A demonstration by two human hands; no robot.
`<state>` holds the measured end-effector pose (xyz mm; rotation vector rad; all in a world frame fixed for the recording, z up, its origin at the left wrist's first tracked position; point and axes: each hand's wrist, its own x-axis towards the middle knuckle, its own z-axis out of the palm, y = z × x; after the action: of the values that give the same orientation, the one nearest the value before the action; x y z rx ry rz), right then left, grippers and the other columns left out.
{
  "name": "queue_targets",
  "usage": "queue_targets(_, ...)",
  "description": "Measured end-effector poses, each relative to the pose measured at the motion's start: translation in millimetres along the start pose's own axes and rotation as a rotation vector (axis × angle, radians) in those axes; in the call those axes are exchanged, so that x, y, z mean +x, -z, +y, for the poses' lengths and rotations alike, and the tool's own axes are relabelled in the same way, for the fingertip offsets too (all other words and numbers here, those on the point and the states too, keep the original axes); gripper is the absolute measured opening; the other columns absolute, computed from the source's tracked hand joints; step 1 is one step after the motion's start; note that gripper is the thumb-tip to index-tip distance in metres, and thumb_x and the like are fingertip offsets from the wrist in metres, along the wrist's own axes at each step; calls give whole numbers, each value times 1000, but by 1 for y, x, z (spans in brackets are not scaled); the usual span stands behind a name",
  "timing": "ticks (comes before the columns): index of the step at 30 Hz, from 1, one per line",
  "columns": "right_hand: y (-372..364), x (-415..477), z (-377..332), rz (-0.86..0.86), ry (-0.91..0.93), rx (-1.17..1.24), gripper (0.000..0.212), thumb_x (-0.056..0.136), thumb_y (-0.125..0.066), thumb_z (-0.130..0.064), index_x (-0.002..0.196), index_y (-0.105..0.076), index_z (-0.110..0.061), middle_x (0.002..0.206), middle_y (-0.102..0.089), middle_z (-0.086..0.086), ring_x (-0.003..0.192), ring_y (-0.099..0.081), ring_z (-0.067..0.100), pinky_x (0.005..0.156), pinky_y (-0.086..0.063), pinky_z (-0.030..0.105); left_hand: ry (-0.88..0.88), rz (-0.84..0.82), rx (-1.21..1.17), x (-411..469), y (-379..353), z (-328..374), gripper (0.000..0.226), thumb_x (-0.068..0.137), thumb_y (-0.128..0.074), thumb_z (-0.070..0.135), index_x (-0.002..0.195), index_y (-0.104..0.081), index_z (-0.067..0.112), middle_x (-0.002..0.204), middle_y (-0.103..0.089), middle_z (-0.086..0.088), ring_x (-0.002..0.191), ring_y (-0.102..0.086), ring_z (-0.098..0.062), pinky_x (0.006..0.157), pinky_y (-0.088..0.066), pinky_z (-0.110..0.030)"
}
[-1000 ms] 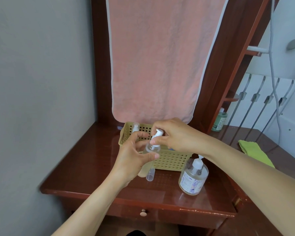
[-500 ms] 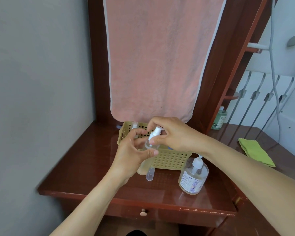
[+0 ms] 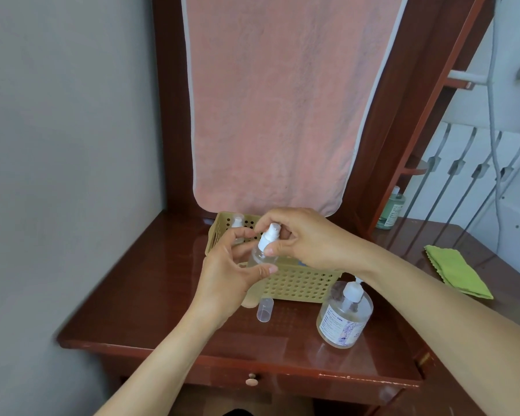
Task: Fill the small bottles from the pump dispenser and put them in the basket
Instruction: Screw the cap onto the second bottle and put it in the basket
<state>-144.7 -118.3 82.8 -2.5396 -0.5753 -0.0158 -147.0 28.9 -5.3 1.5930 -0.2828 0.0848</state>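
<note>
My left hand (image 3: 227,280) grips a small clear bottle (image 3: 263,258) of pale liquid above the table. The fingers of my right hand (image 3: 305,238) pinch its white spray top (image 3: 269,237). Behind them stands the beige perforated basket (image 3: 300,283); a second small bottle (image 3: 237,222) stands in its far left corner. A clear cap (image 3: 264,309) lies on the table in front of the basket. The round pump dispenser (image 3: 344,318) with a white pump stands at the right, under my right forearm.
The dark wooden table (image 3: 150,298) has a drawer knob (image 3: 252,379) on its front. A pink towel (image 3: 270,109) hangs on the frame behind the basket. A green bottle (image 3: 391,210) and a green cloth (image 3: 457,273) are at the right.
Both hands stay on the small bottle. My right fingers have shifted a little on the spray top, and the view has dipped slightly.
</note>
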Motion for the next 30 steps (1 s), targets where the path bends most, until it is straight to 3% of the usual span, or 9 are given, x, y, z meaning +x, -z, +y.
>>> queue_targets(3, -5, 5, 4, -2, -16, -36, 15, 82, -71, -17, 91, -61, -25, 91, -58, -7, 77, -52, 8, 71, -45, 26, -4, 28, 13, -1, -4, -5, 53, 67, -84, 11, 108, -56, 27, 97, -74, 11, 92, -70, -9, 92, -52, -48)
queue_targets(8, -7, 15, 10, 16, -60, 48, 17, 80, -73, -15, 94, -63, -18, 78, -56, -11, 68, -49, 5, 66, -44, 25, 3, 86, -20, 3, -9, -11, 49, 67, -84, 10, 103, -57, 28, 95, -74, 14, 89, -69, -1, 90, -53, -37)
queue_targets(14, -10, 19, 14, 82, -85, 66, 17, 81, -72, -16, 97, -65, -15, 67, -53, -13, 56, -45, 0, 57, -38, 18, -12, 89, -16, 11, -11, -13, 45, 68, -83, 10, 102, -58, 26, 93, -74, 14, 89, -69, -4, 92, -53, -41)
queue_targets(16, -17, 13, 20, 113, -104, 206, 19, 85, -69, -20, 103, -63, -18, 77, -60, -9, 62, -52, 2, 60, -44, 18, 8, 94, -11, 10, -9, -20, 45, 68, -83, 8, 102, -59, 25, 94, -74, 12, 90, -70, -6, 91, -54, -41)
queue_targets(19, -48, -1, 45, 350, -202, 487, 10, 92, -60, -24, 99, -61, -18, 80, -63, -5, 61, -56, 3, 61, -47, 20, 57, 147, 2, 7, 2, -35, 45, 67, -84, 9, 101, -61, 26, 97, -74, 8, 93, -70, -10, 90, -54, -43)
queue_targets(21, -87, -10, 70, 336, -300, 242, 9, 93, -57, -25, 97, -61, -18, 83, -59, -13, 71, -55, 0, 69, -42, 19, 95, 178, 3, 3, 6, -43, 44, 67, -83, 9, 100, -60, 27, 96, -75, 8, 89, -70, -9, 88, -54, -39)
queue_targets(23, -128, -15, 91, 146, -337, -48, 23, 93, -57, -25, 115, -57, -21, 106, -57, -8, 99, -54, 9, 84, -41, 25, 125, 178, -10, -1, 7, -48, 43, 69, -82, 6, 99, -60, 27, 94, -75, 8, 87, -71, -8, 83, -55, -34)
queue_targets(25, -156, -16, 102, 63, -321, -150, 35, 92, -58, -24, 126, -50, -24, 121, -51, -3, 115, -48, 17, 92, -41, 30, 140, 164, -28, -4, 6, -51, 41, 70, -80, 3, 99, -59, 25, 93, -75, 8, 86, -71, -8, 79, -52, -28)
queue_targets(30, -170, -9, 107, 153, -287, -59, 27, 89, -61, -13, 115, -54, -20, 96, -60, -7, 93, -58, 13, 81, -48, 28, 158, 135, -45, -4, 5, -51, 40, 72, -79, 4, 100, -59, 24, 94, -75, 7, 89, -71, -10, 82, -52, -30)
